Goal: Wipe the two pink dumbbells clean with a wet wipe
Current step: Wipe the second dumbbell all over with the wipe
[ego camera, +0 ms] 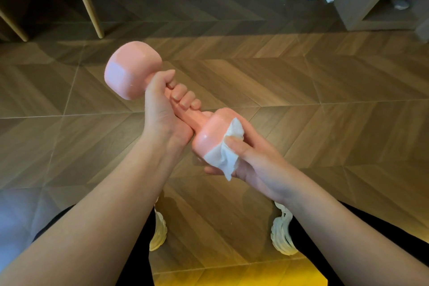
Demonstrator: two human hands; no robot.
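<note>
Your left hand [162,109] is wrapped round the handle [197,115] of one pink dumbbell [132,69], fingers curled tight. It holds the dumbbell in the air above the wooden floor [301,88], tilted, with one head up and away and the other down toward you. Your right hand [253,158] pinches a wet wipe [226,155] under the thumb and presses it against the near head [210,131].

Handling: judge the dumbbell rigid and fairly heavy for its size. Its smooth coating shows a wet sheen and is likely slippery. Take hold at the handle, never at a wetted head. The wipe is soft and limp; bunch it so that it does not slide off.

Not visible: the second dumbbell is out of frame. The right fingers under the near head are mostly hidden, as is the handle's midsection beneath the left fingers. Whether the far head has been wiped cannot be determined.
</note>
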